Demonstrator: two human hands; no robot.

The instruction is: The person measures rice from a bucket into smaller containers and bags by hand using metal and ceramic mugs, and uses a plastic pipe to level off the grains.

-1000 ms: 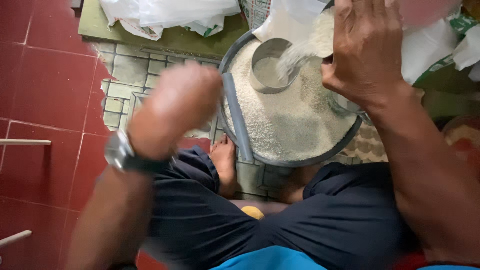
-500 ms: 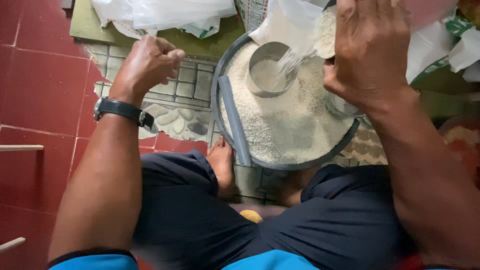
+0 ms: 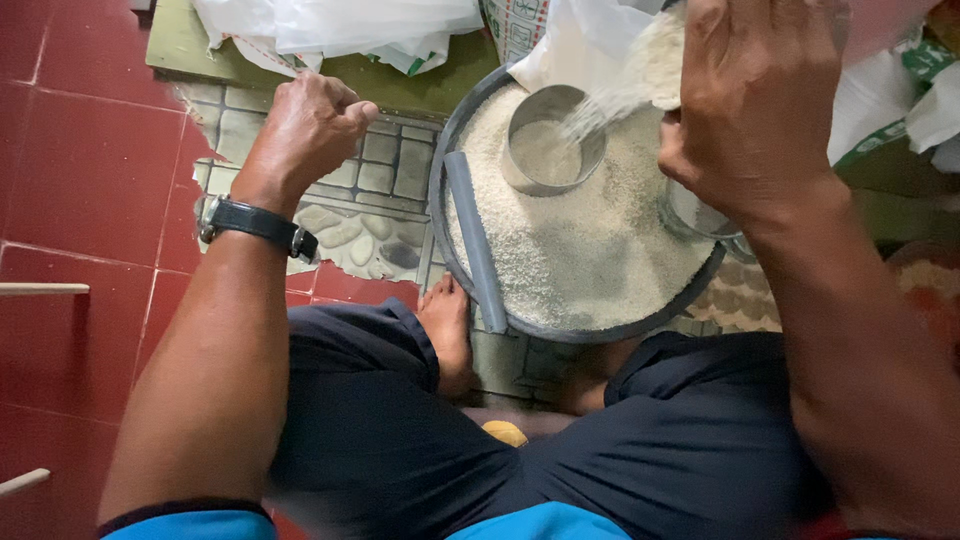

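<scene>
A wide round basin full of white rice stands on the floor in front of my crossed legs. An open metal can sits upright in the rice at the far side. My right hand is closed over a tilted, rice-filled container at the basin's far right, most of it hidden by the hand. A thin stream of rice falls from it into the can. My left hand, with a black wristwatch on the wrist, is a closed fist above the patterned mat left of the basin, apart from it.
A grey bar lies in the basin along its left side. A second metal can shows under my right hand. White plastic bags lie at the back, red floor tiles at the left, and my bare foot rests by the basin.
My left arm has drawn back from close to the camera and stretched out, its fist now over the mat beside the basin. The right hand keeps pouring rice into the can.
</scene>
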